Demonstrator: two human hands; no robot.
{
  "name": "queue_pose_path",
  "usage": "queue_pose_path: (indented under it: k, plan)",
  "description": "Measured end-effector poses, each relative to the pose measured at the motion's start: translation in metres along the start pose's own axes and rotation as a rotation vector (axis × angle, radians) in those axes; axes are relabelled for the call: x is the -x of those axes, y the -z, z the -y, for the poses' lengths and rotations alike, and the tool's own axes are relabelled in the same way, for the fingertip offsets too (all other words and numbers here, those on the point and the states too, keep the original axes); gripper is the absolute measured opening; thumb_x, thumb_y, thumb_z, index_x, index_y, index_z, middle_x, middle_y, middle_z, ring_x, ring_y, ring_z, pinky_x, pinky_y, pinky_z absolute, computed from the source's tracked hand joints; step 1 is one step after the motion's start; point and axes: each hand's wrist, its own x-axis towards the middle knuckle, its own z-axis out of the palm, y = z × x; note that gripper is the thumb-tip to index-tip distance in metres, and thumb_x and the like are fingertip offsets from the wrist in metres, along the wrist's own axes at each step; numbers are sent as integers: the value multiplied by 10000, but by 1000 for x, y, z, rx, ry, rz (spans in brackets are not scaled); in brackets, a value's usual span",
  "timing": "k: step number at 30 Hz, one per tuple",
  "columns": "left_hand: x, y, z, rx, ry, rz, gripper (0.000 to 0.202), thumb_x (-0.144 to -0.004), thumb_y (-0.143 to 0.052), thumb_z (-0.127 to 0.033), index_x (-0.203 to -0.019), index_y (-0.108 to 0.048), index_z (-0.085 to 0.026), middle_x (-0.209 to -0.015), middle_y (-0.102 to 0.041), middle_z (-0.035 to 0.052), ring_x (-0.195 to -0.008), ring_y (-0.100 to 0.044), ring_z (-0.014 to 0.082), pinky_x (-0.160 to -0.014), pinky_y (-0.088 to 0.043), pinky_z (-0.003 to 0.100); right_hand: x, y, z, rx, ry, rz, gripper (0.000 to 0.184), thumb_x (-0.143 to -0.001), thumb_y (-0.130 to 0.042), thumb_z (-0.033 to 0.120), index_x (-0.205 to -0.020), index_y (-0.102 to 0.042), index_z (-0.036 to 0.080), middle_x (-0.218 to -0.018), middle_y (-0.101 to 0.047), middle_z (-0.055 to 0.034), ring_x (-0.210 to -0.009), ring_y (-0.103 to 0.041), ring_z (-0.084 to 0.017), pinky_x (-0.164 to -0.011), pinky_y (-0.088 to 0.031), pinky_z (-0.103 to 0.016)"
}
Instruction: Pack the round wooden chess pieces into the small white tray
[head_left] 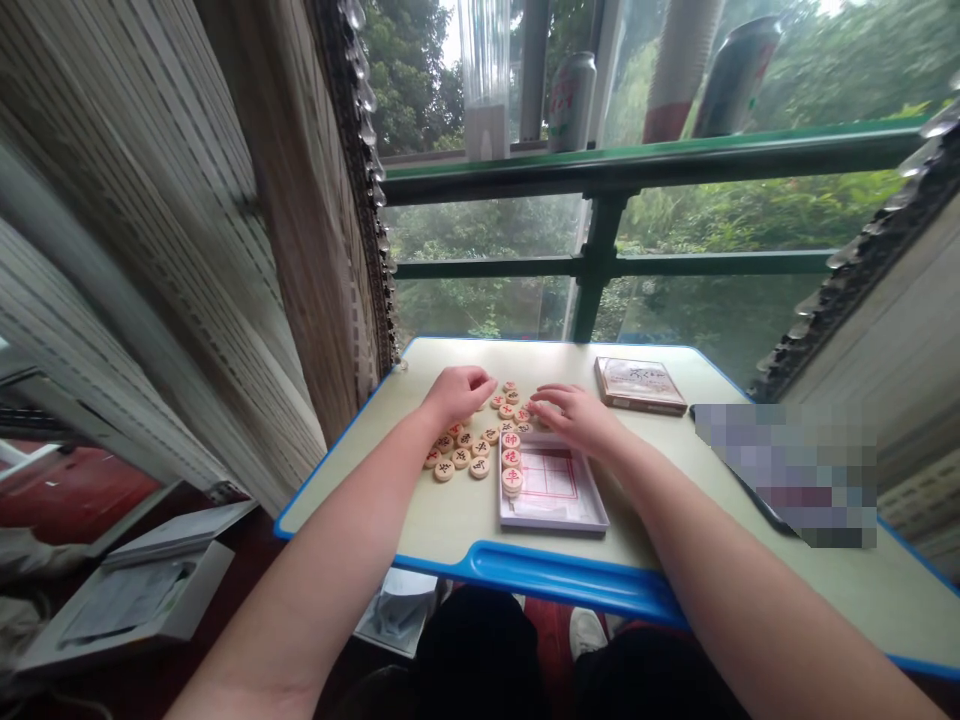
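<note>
Left hand (459,392) curled shut over loose wooden chess discs (469,450) spread on counter (420,520), whether gripping a disc cannot tell. Right hand (574,412) flat, fingers spread, open grip resting on discs at far edge of white box tray (555,495); three discs stacked along tray's left side. Box lid (640,384) lying just right of hands.

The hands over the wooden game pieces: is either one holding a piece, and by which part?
It cannot be told. The left hand is curled over the scattered pieces; the right hand lies flat at the far edge of the white tray. Any hold is hidden.
</note>
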Motion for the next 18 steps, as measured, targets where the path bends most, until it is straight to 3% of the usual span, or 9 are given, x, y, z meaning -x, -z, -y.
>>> queue_pose_path:
  k: [4, 8, 13, 18]
  plan:
    - [0, 1, 2, -7, -11, -1, 316, -756, -513, -431, -642, -618, -156, -543, -557, -9, -533, -457, 113, -536, -347, 244, -1, -2, -3, -62, -41, 121, 435, -887, -356, 447, -996, -680, 179, -1054, -666, -74, -975, -567, -201, -837, -400, -279]
    - [0, 1, 1, -19, 5, 6, 305, -750, -518, -416, -641, -621, -151, -542, -557, -6, -530, -456, 112, -535, -343, 245, 0, 2, -5, 4, -197, 67, 493, -875, -320, 480, -829, -695, 163, -842, -690, -80, -765, -593, -187, -644, -398, -255]
    - [4, 0, -7, -28, -20, 69, 271, -738, -542, -392, -679, -642, -148, -552, -551, -8, -523, -446, 104, -522, -332, 238, -1, 2, -11, 49, -247, 20, 327, -815, -427, 384, -843, -691, 192, -844, -694, -60, -763, -594, -173, -634, -391, -240]
    - [10, -2, -18, -106, -121, 132, 299, -765, -525, -414, -668, -646, -158, -580, -572, 3, -536, -451, 107, -519, -319, 238, -2, -1, -13, 14, -288, -5, 275, -777, -465, 331, -847, -693, 193, -853, -699, -55, -780, -603, -169, -661, -408, -238]
